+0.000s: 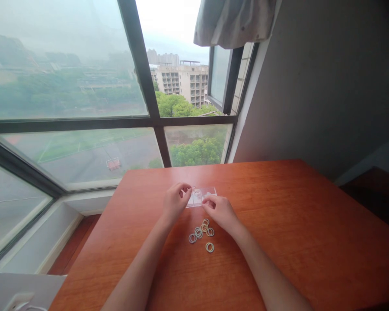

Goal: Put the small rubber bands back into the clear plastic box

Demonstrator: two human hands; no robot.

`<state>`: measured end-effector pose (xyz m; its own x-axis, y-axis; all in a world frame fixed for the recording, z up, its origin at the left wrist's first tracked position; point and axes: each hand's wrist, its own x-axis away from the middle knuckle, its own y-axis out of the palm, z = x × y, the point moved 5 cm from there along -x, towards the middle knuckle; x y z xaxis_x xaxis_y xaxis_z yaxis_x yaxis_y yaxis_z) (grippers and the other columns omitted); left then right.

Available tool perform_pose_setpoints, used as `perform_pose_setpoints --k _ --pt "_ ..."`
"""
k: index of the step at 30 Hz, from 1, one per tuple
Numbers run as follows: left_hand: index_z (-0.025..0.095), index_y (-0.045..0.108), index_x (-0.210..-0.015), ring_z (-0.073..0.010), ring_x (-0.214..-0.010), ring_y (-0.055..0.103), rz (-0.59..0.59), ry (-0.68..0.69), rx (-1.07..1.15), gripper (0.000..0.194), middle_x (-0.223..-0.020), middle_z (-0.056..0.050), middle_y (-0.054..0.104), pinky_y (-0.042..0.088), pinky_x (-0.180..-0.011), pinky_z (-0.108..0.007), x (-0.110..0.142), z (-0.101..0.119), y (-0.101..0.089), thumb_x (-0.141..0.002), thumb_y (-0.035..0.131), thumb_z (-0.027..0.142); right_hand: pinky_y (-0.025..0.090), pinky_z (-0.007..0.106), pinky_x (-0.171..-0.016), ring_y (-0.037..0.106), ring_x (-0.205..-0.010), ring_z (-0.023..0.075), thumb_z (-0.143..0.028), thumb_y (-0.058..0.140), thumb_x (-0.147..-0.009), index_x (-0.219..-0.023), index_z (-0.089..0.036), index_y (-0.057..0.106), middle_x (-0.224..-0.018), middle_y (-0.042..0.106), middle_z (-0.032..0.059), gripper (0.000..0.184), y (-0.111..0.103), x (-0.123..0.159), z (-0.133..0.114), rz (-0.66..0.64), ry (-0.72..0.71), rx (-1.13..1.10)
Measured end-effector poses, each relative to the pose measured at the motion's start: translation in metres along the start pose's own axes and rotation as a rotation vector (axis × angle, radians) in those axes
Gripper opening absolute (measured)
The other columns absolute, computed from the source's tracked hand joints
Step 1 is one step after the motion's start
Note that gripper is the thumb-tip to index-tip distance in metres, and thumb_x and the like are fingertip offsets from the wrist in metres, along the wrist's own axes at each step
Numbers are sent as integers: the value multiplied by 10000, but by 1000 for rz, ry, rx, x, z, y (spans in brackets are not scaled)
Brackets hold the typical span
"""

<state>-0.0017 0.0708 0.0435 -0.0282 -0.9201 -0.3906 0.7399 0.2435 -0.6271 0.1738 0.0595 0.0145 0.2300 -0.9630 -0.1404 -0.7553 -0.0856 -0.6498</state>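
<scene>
A clear plastic box (197,201) lies flat near the far side of the wooden table, between my two hands. Small ring shapes show inside it. My left hand (175,199) is at its left side, thumb and forefinger pinched together over the far left corner. Something small, perhaps a ring, shows at those fingertips, too tiny to name surely. On the near right edge of the box, my right hand (221,211) has its fingers closed and holds it. Nearer to me lie several thin pastel rings (199,233), like hair ties, some overlapping. A couple of overlapping rings (209,247) sit apart, closest to me.
The reddish-brown table (278,242) ends at a window frame (194,121) at the far side. One window pane (219,73) stands open, beneath a grey curtain (235,21). A plain wall (311,86) rises at the right. A white socket (21,300) shows at the lower left.
</scene>
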Motion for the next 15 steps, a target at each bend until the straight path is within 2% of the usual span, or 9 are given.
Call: perform_pose_setpoints --k 9,15 --pt "195 668 -836 -132 -624 542 -25 -20 -101 134 -744 -15 631 382 -574 -223 1 -8 12 -832 556 268 359 215 -581 542 -593 123 -196 599 -763 -794 -210 709 -606 620 -25 115 5 5 -8 -87 -36 29" --pt "204 664 -888 -122 -594 533 -31 -22 -71 144 -737 1 630 399 -577 -221 1 -14 6 -828 548 263 372 211 -592 551 -592 116 -184 603 -763 -804 -209 714 -624 635 -25 121 5 7 -12 -135 -41 22"
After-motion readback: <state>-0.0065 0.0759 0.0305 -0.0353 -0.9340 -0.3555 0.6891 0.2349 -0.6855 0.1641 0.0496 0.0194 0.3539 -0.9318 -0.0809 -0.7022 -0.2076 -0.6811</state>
